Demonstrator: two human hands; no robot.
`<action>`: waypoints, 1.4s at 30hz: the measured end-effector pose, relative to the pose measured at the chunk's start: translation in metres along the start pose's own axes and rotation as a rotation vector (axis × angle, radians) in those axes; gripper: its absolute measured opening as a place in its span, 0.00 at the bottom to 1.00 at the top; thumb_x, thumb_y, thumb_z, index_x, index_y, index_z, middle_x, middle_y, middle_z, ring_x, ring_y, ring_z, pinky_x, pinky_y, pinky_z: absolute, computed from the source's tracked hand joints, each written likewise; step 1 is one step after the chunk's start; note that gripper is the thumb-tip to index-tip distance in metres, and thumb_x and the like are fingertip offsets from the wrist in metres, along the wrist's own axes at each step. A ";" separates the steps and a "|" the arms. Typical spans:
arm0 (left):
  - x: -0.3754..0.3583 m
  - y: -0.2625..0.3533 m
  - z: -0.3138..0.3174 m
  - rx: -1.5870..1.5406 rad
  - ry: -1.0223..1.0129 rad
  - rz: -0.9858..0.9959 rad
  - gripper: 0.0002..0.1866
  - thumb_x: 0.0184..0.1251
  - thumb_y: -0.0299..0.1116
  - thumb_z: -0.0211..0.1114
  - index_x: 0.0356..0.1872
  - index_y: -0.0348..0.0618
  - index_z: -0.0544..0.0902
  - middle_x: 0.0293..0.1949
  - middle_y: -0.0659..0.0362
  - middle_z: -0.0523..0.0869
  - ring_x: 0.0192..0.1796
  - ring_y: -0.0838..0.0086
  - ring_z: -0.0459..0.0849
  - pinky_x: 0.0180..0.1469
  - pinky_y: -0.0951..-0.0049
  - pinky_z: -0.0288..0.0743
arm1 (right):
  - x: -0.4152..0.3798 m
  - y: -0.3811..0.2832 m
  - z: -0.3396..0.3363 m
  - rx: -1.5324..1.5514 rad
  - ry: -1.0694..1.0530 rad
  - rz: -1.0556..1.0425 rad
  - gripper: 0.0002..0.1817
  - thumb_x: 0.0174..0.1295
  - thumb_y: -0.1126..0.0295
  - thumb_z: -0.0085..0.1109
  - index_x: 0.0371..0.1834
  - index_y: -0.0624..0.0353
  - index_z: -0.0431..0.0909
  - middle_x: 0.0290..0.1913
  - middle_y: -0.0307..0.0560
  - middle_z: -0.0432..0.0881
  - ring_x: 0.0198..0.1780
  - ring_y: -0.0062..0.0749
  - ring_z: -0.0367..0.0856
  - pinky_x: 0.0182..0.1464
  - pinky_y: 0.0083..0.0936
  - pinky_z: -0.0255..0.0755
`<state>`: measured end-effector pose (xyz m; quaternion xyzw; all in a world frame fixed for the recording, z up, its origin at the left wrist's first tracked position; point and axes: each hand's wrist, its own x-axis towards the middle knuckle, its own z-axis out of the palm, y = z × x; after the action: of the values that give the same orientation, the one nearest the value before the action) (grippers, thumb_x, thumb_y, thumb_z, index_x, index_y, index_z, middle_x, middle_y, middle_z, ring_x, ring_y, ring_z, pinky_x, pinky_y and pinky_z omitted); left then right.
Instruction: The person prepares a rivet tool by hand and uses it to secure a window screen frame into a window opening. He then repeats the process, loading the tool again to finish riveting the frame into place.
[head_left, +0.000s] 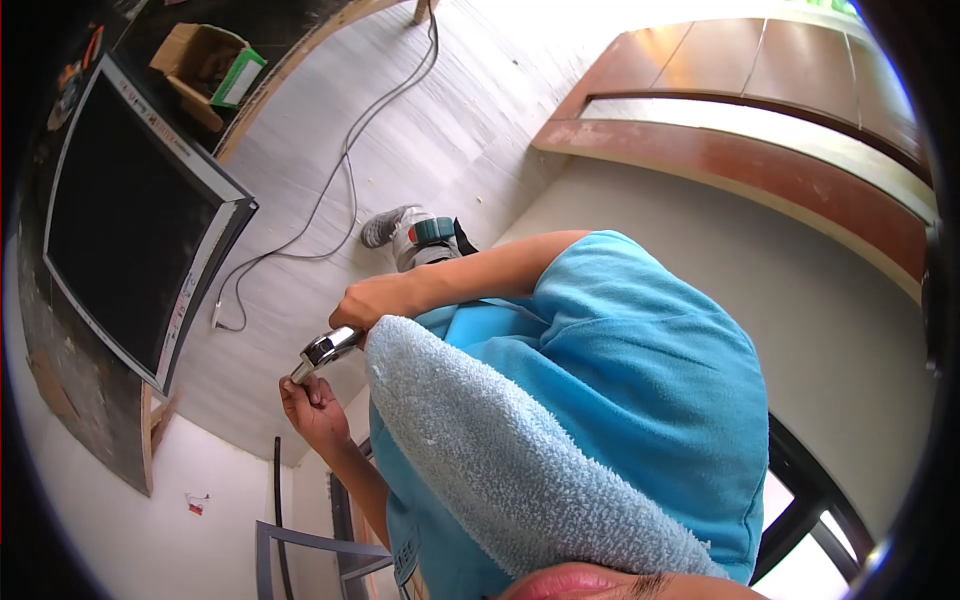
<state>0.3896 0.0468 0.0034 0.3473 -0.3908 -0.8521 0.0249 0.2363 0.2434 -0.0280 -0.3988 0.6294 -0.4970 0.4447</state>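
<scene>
My right hand (378,303) is closed around one end of a shiny chrome tool (330,346) with a rounded body and a narrower end; its exact kind cannot be made out. My left hand (316,408) has its fingers curled, thumb and fingertips pinching at the tool's narrow end. Whether a smaller piece sits between those fingertips is hidden. Both hands are in front of my blue shirt (650,340), and a light blue towel (500,440) hangs from my neck close beside the right hand.
A dark flat panel with a silver frame (130,230) stands at the left. An open cardboard box (205,65) lies behind it. A grey cable (345,160) runs over the pale floor (290,150). Reddish-brown wooden boards (730,150) line the upper right. My shoe (385,227) shows beyond the hands.
</scene>
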 end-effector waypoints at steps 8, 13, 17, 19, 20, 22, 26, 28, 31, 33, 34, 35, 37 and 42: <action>0.006 0.016 0.015 0.183 -0.073 -0.106 0.07 0.73 0.35 0.56 0.36 0.44 0.71 0.23 0.65 0.67 0.23 0.85 0.58 0.26 0.84 0.53 | -0.020 0.002 -0.005 -0.035 0.091 -0.028 0.11 0.48 0.69 0.62 0.29 0.65 0.72 0.21 0.59 0.77 0.28 0.57 0.76 0.30 0.45 0.68; 0.008 0.021 0.006 0.288 -0.218 -0.167 0.05 0.74 0.35 0.53 0.38 0.47 0.71 0.22 0.67 0.66 0.21 0.86 0.59 0.22 0.86 0.52 | -0.023 0.001 -0.016 -0.159 0.064 -0.049 0.11 0.46 0.69 0.61 0.29 0.64 0.72 0.21 0.58 0.76 0.27 0.58 0.76 0.30 0.46 0.68; -0.001 0.022 -0.005 0.334 -0.177 -0.159 0.06 0.76 0.35 0.51 0.37 0.48 0.70 0.20 0.68 0.64 0.19 0.87 0.58 0.20 0.86 0.51 | -0.008 0.001 -0.018 -0.221 -0.038 -0.095 0.10 0.47 0.69 0.59 0.29 0.63 0.72 0.20 0.57 0.76 0.28 0.58 0.76 0.31 0.47 0.68; -0.001 0.019 -0.007 0.313 -0.086 -0.121 0.07 0.76 0.35 0.50 0.36 0.47 0.70 0.19 0.68 0.64 0.18 0.87 0.57 0.20 0.86 0.51 | 0.010 0.007 -0.017 -0.229 -0.109 -0.119 0.10 0.47 0.69 0.59 0.28 0.63 0.72 0.20 0.57 0.76 0.28 0.58 0.76 0.31 0.48 0.68; 0.002 0.013 0.002 0.318 0.005 -0.094 0.08 0.77 0.37 0.48 0.40 0.45 0.72 0.18 0.69 0.62 0.18 0.87 0.57 0.20 0.85 0.50 | 0.022 0.011 -0.018 -0.253 -0.161 -0.140 0.10 0.47 0.70 0.58 0.29 0.63 0.72 0.21 0.58 0.76 0.29 0.58 0.77 0.32 0.48 0.69; 0.004 -0.003 0.008 0.404 0.212 -0.054 0.16 0.77 0.42 0.47 0.46 0.40 0.75 0.20 0.69 0.64 0.17 0.87 0.56 0.18 0.84 0.48 | 0.043 0.024 -0.012 -0.300 -0.269 -0.135 0.11 0.47 0.70 0.58 0.33 0.63 0.72 0.22 0.58 0.78 0.30 0.58 0.78 0.33 0.47 0.70; -0.003 -0.038 -0.022 0.515 0.374 -0.134 0.16 0.73 0.43 0.54 0.27 0.45 0.76 0.18 0.69 0.69 0.18 0.89 0.62 0.18 0.84 0.51 | 0.088 0.067 0.019 -0.521 -0.540 -0.140 0.15 0.47 0.69 0.60 0.41 0.59 0.76 0.31 0.57 0.82 0.35 0.52 0.82 0.36 0.44 0.74; -0.018 -0.053 -0.029 0.271 0.447 -0.179 0.17 0.73 0.44 0.55 0.25 0.47 0.74 0.18 0.71 0.68 0.18 0.89 0.61 0.18 0.84 0.50 | 0.117 0.032 0.022 -0.740 -0.845 -0.028 0.22 0.44 0.69 0.62 0.46 0.58 0.76 0.34 0.55 0.82 0.38 0.50 0.82 0.41 0.41 0.75; -0.037 -0.056 -0.013 -0.182 0.600 0.071 0.15 0.73 0.42 0.56 0.26 0.46 0.74 0.17 0.70 0.66 0.17 0.87 0.60 0.18 0.83 0.50 | 0.151 -0.010 0.016 -0.599 -1.152 -0.152 0.29 0.46 0.67 0.63 0.56 0.58 0.72 0.39 0.57 0.82 0.43 0.55 0.80 0.45 0.43 0.74; -0.052 -0.063 -0.043 -0.226 0.655 0.299 0.13 0.72 0.39 0.58 0.27 0.45 0.74 0.19 0.67 0.70 0.19 0.86 0.65 0.17 0.81 0.54 | 0.172 0.005 0.055 -0.547 -1.217 -0.296 0.32 0.43 0.67 0.65 0.56 0.58 0.72 0.48 0.56 0.78 0.49 0.49 0.78 0.49 0.41 0.72; -0.082 -0.051 -0.039 -0.191 0.677 0.367 0.13 0.71 0.39 0.58 0.28 0.44 0.75 0.20 0.66 0.72 0.19 0.86 0.65 0.18 0.82 0.54 | 0.175 0.002 0.074 -0.361 -1.201 -0.433 0.32 0.43 0.68 0.65 0.57 0.57 0.71 0.49 0.54 0.76 0.50 0.46 0.77 0.50 0.39 0.71; -0.112 -0.040 -0.037 -0.195 0.715 0.396 0.15 0.72 0.40 0.57 0.27 0.43 0.76 0.18 0.66 0.71 0.19 0.86 0.65 0.19 0.83 0.53 | 0.180 -0.003 0.098 -0.164 -1.194 -0.542 0.33 0.43 0.69 0.65 0.58 0.56 0.70 0.50 0.52 0.74 0.51 0.42 0.76 0.50 0.37 0.70; -0.174 -0.040 -0.050 -0.105 0.762 0.491 0.17 0.73 0.44 0.56 0.26 0.43 0.76 0.18 0.67 0.71 0.18 0.86 0.63 0.20 0.84 0.54 | 0.166 -0.048 0.151 -0.243 -1.362 -0.501 0.34 0.43 0.68 0.67 0.58 0.54 0.67 0.37 0.48 0.77 0.38 0.39 0.77 0.44 0.36 0.71; -0.302 -0.091 -0.151 -0.631 1.082 1.016 0.23 0.72 0.55 0.50 0.35 0.45 0.78 0.20 0.68 0.68 0.20 0.86 0.58 0.23 0.83 0.51 | 0.134 -0.125 0.357 -0.447 -1.504 -0.334 0.27 0.48 0.66 0.62 0.50 0.57 0.62 0.32 0.50 0.76 0.37 0.45 0.77 0.41 0.34 0.71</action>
<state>0.7309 0.1066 0.0458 0.4681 -0.1759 -0.5207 0.6920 0.5468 -0.0038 0.0331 -0.7954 0.1779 -0.0173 0.5792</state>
